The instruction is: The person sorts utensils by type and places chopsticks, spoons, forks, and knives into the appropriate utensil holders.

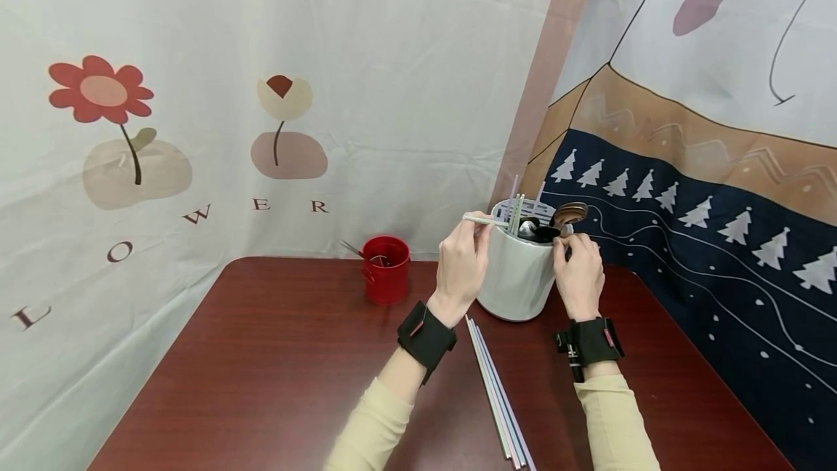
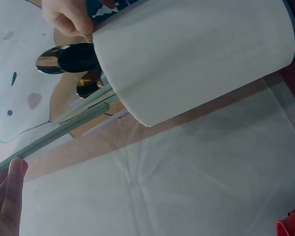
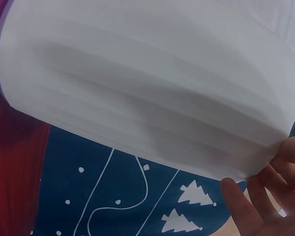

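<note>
Between the thumb and fingers of my left hand (image 1: 460,256) is a pale green chopstick (image 2: 54,137). It points over the rim of a white utensil holder (image 1: 519,278), close to other green chopsticks (image 1: 516,213) standing inside. My right hand (image 1: 580,271) grips the holder's rim on the right side, and its fingers (image 3: 243,201) lie against the outer wall in the right wrist view. Spoons (image 1: 528,227) and a bronze-coloured ladle (image 1: 570,214) stick out of the holder, with their lower parts hidden inside.
Several pale chopsticks (image 1: 500,398) lie side by side on the dark red table (image 1: 281,369), in front of the holder. A red cup (image 1: 386,271) with metal utensils stands at the back, left of my left hand. Printed cloth (image 1: 392,93) hangs behind the table.
</note>
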The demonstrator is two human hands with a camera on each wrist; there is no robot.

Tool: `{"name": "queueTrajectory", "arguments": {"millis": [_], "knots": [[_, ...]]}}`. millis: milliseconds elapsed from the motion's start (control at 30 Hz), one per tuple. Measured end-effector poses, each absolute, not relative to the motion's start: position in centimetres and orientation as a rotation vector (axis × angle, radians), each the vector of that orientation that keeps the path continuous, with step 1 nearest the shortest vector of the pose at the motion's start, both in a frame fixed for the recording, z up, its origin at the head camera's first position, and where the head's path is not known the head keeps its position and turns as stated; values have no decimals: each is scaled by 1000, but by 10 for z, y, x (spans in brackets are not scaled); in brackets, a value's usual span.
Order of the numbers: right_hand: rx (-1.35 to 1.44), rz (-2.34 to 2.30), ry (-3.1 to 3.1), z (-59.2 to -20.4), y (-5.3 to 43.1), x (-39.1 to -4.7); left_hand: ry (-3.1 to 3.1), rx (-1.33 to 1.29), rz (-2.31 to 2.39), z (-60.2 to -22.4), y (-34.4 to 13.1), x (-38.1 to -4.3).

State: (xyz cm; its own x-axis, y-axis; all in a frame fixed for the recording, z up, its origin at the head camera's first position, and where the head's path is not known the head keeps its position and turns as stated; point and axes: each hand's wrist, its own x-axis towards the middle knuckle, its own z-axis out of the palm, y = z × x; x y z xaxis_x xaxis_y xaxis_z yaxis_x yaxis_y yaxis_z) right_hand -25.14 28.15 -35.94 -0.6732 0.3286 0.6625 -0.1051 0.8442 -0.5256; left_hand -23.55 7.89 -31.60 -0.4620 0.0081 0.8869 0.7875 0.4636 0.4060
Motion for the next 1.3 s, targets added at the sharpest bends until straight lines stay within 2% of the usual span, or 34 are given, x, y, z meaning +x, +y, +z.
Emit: {"name": "queueTrajectory", "arguments": {"millis": [633, 1300], "knots": [[-154, 684, -2208, -359, 281, -251, -2157, -715, -928, -297, 102, -280], [-150, 691, -2200, -358, 279, -250, -2311, -677, -910, -322, 106, -276]]}}
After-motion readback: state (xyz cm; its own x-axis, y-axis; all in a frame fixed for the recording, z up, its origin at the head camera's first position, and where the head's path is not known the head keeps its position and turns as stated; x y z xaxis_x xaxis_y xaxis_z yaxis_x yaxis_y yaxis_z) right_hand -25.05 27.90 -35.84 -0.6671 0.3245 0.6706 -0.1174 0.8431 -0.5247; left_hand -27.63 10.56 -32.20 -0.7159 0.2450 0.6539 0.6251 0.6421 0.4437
